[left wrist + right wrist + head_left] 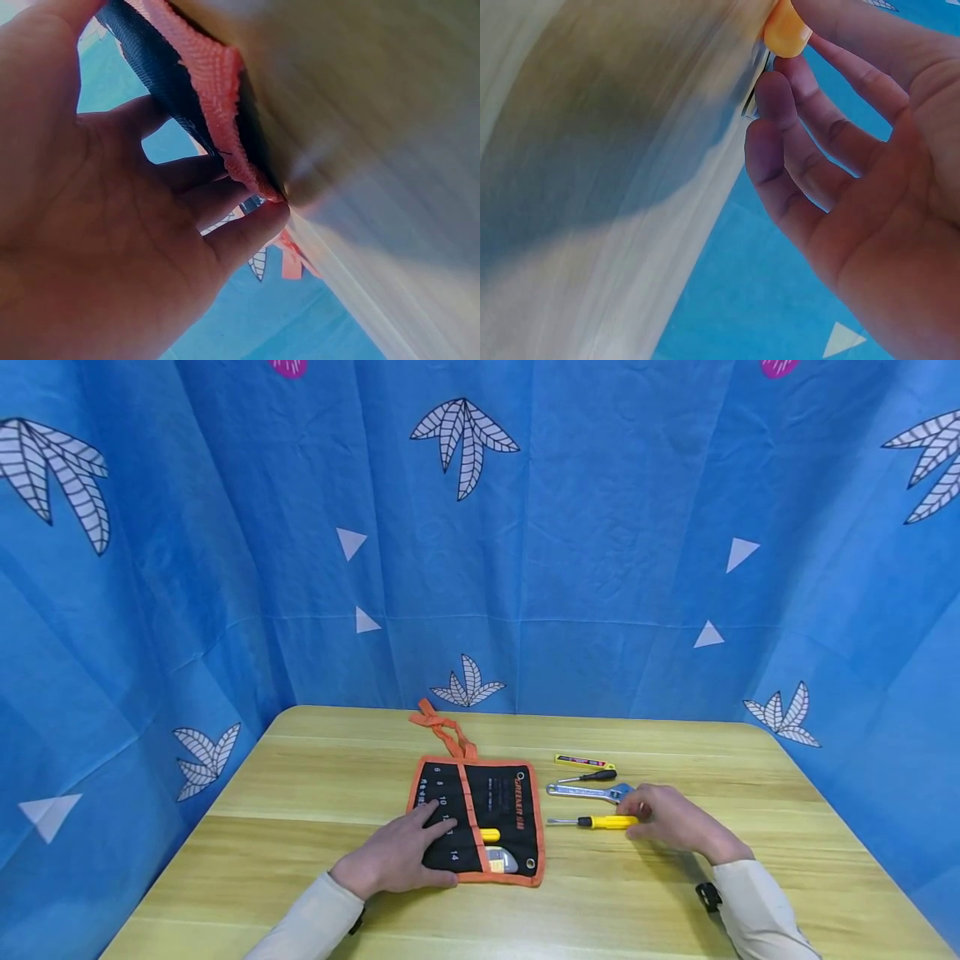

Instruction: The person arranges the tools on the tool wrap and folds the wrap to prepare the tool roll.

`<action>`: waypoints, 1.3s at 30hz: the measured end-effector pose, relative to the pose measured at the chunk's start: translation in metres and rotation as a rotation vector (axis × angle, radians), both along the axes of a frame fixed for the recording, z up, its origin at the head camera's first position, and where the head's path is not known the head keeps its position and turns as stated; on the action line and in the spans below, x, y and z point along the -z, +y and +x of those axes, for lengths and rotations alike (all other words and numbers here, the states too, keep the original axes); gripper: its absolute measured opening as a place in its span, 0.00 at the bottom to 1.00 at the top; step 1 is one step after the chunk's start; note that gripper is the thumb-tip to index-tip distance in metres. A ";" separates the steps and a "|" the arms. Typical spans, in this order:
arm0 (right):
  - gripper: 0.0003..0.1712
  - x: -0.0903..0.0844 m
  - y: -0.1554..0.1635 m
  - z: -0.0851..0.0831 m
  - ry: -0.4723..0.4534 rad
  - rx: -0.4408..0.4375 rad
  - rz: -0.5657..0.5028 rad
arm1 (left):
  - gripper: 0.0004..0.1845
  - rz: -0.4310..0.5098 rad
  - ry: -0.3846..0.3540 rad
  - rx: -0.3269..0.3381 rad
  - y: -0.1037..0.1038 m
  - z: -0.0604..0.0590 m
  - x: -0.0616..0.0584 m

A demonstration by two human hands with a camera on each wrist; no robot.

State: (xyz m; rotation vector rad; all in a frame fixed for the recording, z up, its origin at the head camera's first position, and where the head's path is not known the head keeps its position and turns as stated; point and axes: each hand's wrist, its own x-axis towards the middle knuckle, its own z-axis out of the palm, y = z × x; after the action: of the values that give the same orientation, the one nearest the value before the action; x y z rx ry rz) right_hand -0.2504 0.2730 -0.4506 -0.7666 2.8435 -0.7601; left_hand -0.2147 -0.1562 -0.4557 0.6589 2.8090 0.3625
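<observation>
A black tool roll (495, 793) with orange edging lies flat on the table, numbers printed along its left part. My left hand (405, 847) rests on its left side with fingers spread; in the left wrist view its fingertips touch the orange edge (217, 97). A yellow handle (490, 835) and a utility knife (501, 860) show in the roll's pocket. To the right, my right hand (671, 818) pinches the handle end of a yellow screwdriver (607, 822), its blade pointing left. In the right wrist view the handle end (786, 34) sits between thumb and fingers.
Behind the yellow screwdriver lie an adjustable wrench (585, 792), a small black-handled screwdriver (592, 776) and a flat yellow case (585, 762). Orange ties (446, 727) stretch from the roll's back edge. A blue curtain (600, 527) hangs behind the wooden table (300, 793).
</observation>
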 end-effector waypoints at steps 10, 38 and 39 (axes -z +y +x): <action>0.12 -0.001 -0.001 0.000 -0.026 0.016 -0.008 | 0.46 0.003 0.012 0.018 0.000 0.000 0.000; 0.11 -0.003 -0.003 0.002 0.030 -0.001 -0.006 | 0.47 -0.032 0.033 0.030 0.003 0.002 0.002; 0.11 -0.004 -0.003 0.002 0.030 -0.002 -0.003 | 0.47 -0.031 0.032 0.029 0.003 0.002 0.001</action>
State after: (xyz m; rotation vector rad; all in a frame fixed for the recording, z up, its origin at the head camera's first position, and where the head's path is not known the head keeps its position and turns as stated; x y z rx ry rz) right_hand -0.2481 0.2698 -0.4463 -0.7874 2.8687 -0.7598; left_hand -0.2123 -0.1535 -0.4571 0.7037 2.8263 0.3054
